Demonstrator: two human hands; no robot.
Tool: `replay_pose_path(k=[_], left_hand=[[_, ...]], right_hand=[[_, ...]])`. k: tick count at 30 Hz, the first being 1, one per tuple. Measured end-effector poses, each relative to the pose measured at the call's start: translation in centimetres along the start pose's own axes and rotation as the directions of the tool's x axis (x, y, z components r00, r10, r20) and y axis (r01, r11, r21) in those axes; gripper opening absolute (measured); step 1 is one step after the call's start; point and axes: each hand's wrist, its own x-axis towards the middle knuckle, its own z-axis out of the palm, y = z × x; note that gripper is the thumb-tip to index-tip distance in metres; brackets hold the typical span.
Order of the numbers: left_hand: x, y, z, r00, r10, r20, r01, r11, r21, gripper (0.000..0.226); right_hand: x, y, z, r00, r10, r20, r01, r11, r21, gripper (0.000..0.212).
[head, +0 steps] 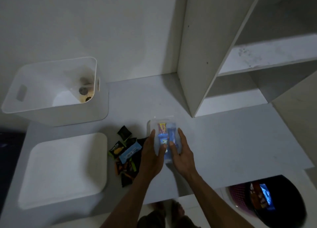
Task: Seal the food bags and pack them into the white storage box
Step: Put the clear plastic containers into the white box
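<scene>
A clear food bag [155, 125] with blue and yellow snack bars inside lies flat on the white table [231, 142]. My left hand [152, 152] rests on its left side, thumb pressing on the bag. On the bag's right side lies my right hand [183, 152], fingers straight, thumb pressing the plastic. A white storage box [56, 92] stands open at the back left and holds a clear bag of dark food [85, 89].
A second white box or lid [65, 169] sits at the front left. Between it and my hands lies a pile of loose snack packets [125, 152]. White shelving [240, 65] rises at the back right. A dark basket [264, 200] stands on the floor at the lower right.
</scene>
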Motion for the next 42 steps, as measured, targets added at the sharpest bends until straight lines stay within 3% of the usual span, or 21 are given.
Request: replay_pose_path(k=[7,19,21,27,33,37,42], left_hand=[[-2.3,1.8,-0.3,0.999,0.047,-0.028,-0.047,0.999,-0.006,0.074],[-6.7,4.3,-6.2,0.944,0.097,-0.315,-0.103,0.995,-0.003,0.073],[-6.5,4.4,-8.4,0.935,0.055,-0.350,-0.066,0.998,-0.022,0.073],[-3.4,5.2,-19.2,0.884,0.059,-0.464,-0.072,0.997,-0.011,0.074],[3.0,4.1,-33.1,0.840,0.044,-0.540,-0.025,0.999,0.043,0.073],[9.2,0.7,-41.0,0.879,0.004,-0.477,0.027,0.998,0.057,0.074],[15.7,-4.7,-45.8,0.938,-0.100,-0.330,0.120,0.992,0.039,0.074]], right_hand=[[-2.1,-1.4,-1.2,0.999,-0.036,0.002,0.036,0.999,-0.013,0.072],[-6.7,-8.2,-0.2,0.979,-0.188,0.081,0.192,0.980,-0.048,0.072],[-6.8,-10.1,1.1,0.970,-0.222,0.100,0.228,0.972,-0.055,0.071],[-5.7,-18.8,7.9,0.918,-0.361,0.163,0.371,0.928,-0.033,0.070],[-2.7,-29.3,18.8,0.880,-0.426,0.209,0.426,0.904,0.050,0.070],[0.1,-34.1,26.9,0.892,-0.391,0.227,0.381,0.920,0.088,0.069],[4.3,-34.8,35.0,0.925,-0.271,0.265,0.270,0.962,0.040,0.073]])
